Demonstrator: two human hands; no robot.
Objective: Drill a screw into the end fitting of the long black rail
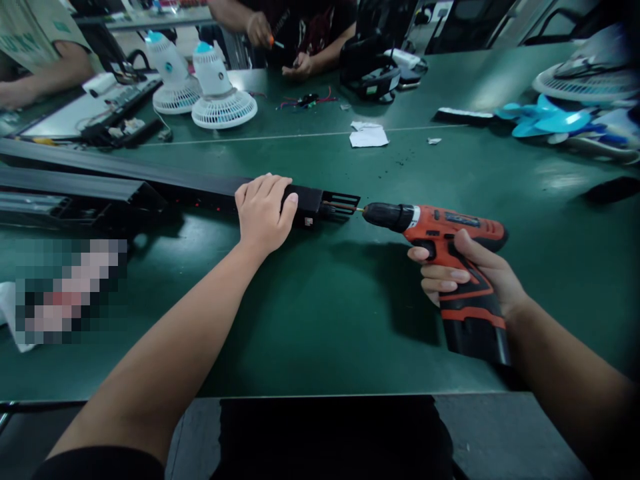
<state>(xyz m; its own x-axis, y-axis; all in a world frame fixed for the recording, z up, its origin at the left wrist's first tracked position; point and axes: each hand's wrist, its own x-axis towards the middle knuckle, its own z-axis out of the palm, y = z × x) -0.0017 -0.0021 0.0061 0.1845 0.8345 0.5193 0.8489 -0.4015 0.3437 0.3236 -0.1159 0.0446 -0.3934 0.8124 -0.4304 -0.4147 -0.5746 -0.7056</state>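
My left hand (265, 212) is wrapped over the end of a long black rectangular housing (200, 190) lying on the green table. A slotted black end piece (343, 203) sticks out of the housing to the right. In my right hand (480, 273) is a red and black cordless drill (450, 230), its grip held in my fingers and a finger at the trigger. The drill's bit (359, 209) points left and meets the slotted end piece; whether it is seated in a screw is too small to tell.
Black channel pieces (75, 187) lie at left, near a blurred-out object (75, 293). Two white fans (215, 87) stand at the back. Across the table, a person (310, 40) holds an orange-handled tool. Folded paper (369, 135) and blue fan blades (550, 119) lie farther off.
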